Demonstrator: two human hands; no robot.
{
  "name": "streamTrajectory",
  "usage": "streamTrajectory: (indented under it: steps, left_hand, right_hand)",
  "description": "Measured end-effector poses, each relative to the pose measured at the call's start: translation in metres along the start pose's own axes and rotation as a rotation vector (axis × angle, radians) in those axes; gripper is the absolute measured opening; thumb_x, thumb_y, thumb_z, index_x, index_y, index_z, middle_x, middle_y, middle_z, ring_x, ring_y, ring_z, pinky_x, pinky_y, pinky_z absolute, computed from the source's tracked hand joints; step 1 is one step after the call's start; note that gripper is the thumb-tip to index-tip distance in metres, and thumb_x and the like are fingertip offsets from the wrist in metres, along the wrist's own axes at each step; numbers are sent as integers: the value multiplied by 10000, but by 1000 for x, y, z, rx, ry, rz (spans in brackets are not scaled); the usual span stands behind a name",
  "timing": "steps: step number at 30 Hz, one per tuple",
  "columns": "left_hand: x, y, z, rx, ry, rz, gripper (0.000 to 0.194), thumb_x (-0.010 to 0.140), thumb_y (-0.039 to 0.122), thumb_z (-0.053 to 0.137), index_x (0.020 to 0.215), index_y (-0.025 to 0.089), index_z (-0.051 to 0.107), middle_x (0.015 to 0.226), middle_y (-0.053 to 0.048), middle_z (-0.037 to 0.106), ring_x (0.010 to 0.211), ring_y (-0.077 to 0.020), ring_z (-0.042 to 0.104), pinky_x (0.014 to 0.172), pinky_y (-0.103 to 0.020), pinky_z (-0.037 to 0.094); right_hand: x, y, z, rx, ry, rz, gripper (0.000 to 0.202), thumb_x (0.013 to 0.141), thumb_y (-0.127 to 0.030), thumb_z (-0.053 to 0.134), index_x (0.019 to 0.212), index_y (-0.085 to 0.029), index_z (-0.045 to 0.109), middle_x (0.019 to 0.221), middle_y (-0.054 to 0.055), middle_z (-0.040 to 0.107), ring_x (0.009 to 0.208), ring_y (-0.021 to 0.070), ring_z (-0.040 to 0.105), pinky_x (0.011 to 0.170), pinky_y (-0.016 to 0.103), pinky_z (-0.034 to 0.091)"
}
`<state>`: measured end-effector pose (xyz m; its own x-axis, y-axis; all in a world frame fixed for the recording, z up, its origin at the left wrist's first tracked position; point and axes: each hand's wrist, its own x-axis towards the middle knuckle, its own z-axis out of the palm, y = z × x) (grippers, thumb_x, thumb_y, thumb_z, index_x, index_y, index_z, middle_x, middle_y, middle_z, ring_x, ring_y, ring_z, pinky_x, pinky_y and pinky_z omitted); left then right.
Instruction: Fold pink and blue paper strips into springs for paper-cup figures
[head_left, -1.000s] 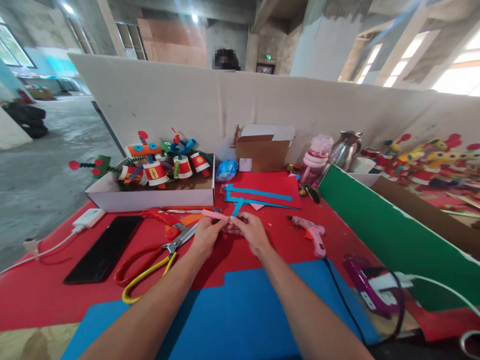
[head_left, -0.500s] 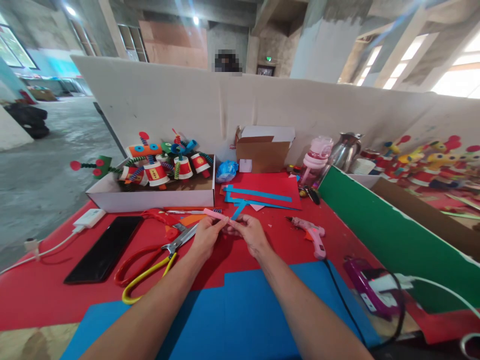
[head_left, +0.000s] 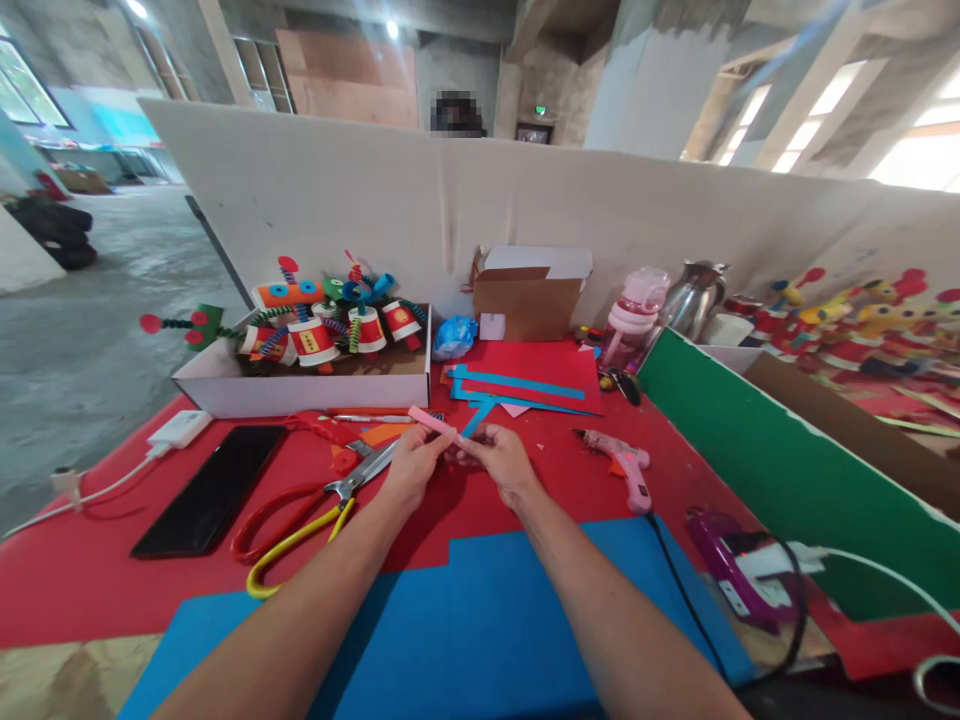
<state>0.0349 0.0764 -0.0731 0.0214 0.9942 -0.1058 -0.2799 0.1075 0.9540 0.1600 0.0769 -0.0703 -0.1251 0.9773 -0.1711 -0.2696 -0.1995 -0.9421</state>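
My left hand (head_left: pixel 414 462) is closed on a pink paper strip (head_left: pixel 430 420), whose free end points up and left. Fingers pinched, my right hand (head_left: pixel 504 462) meets it at the strip's other end. A blue paper strip (head_left: pixel 478 418) slants up from between the hands; which fingers hold it is hard to tell. Both hands are over the red table covering (head_left: pixel 420 530). Scissors (head_left: pixel 346 488) with red and yellow handles lie beside my left forearm. To the right of my right hand rests a pink glue gun (head_left: pixel 621 462).
A white box (head_left: pixel 315 397) of paper-cup figures stands back left, near a black phone (head_left: pixel 210 490). Blue strips lie on red paper (head_left: pixel 540 360) behind the hands. A green-sided box (head_left: pixel 795 480) and purple power strip (head_left: pixel 739 570) are on the right.
The view has shifted slightly. The hands remain together, with the pink strip tilted a little more steeply.
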Motion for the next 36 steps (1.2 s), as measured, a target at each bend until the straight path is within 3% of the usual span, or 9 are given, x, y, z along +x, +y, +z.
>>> streamTrajectory:
  steps: [6, 10, 16, 23, 32, 36]
  left_hand:
    - [2, 2, -2, 82, -2, 17, 281, 552, 386, 751, 599, 145, 615, 529, -8, 611, 498, -122, 537, 506, -240, 428]
    - [0, 3, 0, -16, -40, 8, 312, 563, 405, 753, 637, 150, 590, 550, -6, 608, 493, -117, 539, 497, -239, 439]
    - [-1, 5, 3, -49, -7, 65, 342, 612, 443, 742, 728, 150, 606, 622, -5, 625, 543, -107, 550, 557, -239, 462]
    - [0, 4, 1, -16, 20, 67, 317, 557, 388, 775, 665, 143, 606, 587, 5, 611, 523, -106, 538, 531, -238, 452]
    - [-2, 3, 3, -85, 1, 38, 345, 584, 432, 756, 665, 151, 574, 569, 6, 595, 482, -106, 529, 448, -228, 438]
    - [1, 1, 2, -101, 30, 66, 361, 629, 491, 719, 712, 158, 606, 603, 6, 612, 516, -103, 543, 501, -226, 451]
  right_hand:
    - [-3, -7, 1, -99, -21, -15, 360, 492, -393, 836, 658, -146, 632, 569, 17, 683, 511, 132, 639, 550, 243, 526]
    - [-4, -6, 1, -63, -27, -5, 345, 502, -400, 824, 653, -143, 649, 581, 27, 687, 558, 148, 656, 611, 264, 532]
    - [-1, 0, 3, 27, 120, -75, 305, 495, -369, 811, 637, -159, 640, 606, 9, 686, 562, 154, 646, 661, 305, 538]
    - [-3, -1, 4, -31, 0, -52, 334, 526, -413, 797, 688, -144, 684, 632, 35, 696, 584, 154, 642, 623, 287, 528]
    - [-1, 7, 6, -16, 69, -83, 306, 528, -397, 802, 649, -145, 678, 623, 32, 699, 598, 164, 659, 683, 314, 543]
    - [-2, 5, 8, 70, 99, -78, 304, 519, -365, 809, 689, -144, 687, 646, 34, 709, 617, 179, 678, 721, 344, 560]
